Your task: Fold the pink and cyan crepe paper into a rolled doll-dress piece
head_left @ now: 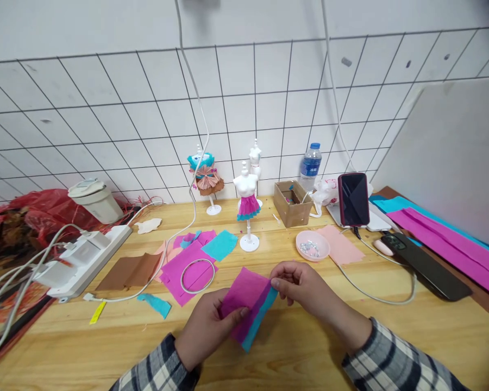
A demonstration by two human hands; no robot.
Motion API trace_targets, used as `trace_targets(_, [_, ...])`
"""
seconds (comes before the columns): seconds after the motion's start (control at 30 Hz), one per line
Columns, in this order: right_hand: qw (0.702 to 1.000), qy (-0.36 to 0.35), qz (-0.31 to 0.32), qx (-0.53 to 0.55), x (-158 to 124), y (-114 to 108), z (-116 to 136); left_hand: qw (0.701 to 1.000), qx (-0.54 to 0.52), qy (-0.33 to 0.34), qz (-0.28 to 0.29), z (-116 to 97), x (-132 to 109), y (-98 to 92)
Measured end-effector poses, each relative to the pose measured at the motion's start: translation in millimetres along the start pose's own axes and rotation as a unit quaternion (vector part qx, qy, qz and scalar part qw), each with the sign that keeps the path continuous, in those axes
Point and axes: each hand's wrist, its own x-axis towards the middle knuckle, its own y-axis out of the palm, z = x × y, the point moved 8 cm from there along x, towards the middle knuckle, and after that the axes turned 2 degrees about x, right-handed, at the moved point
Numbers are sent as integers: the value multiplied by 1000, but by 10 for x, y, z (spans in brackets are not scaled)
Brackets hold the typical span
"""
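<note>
Between both hands, just above the table (85, 347): layered magenta-and-blue paper (250, 304). Left hand (206, 331) pinches its lower-left edge, thumb on top; right hand (299, 285) pinches the upper-right corner. Long axis runs diagonally, left hand nearer. Beyond: paper scraps (189, 263), mannequin (248, 203), bead dish (312, 245).

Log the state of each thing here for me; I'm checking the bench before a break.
Magenta and blue paper: layered, held in both hands.
Left hand: shut on its lower left edge.
Right hand: pinching its upper right corner.
Water bottle: upright, capped.
Cardboard box: open.
Phone: propped upright, screen dark.
Pink dish: holds small shiny pieces.
Dressed mannequin: upright on its stand.
</note>
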Motion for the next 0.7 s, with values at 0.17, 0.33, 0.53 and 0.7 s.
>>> trace_targets(0.17, [882,-271,-285,-260,-287,-372,496,948,192,105,-232,-166,-84,-421])
trace_targets(0.33, [787,-347,-128,-493,-274,104,456,892,302,227,-247,-466,-223,-394])
trace_targets(0.53, [810,-290,-41,-508,-168,254,268,891,368,229,-135,-503,-163,-126])
trace_targets(0.7, [830,-292,-10,-475,-193,297,329,915,358,170,-70,-363,-69,-66])
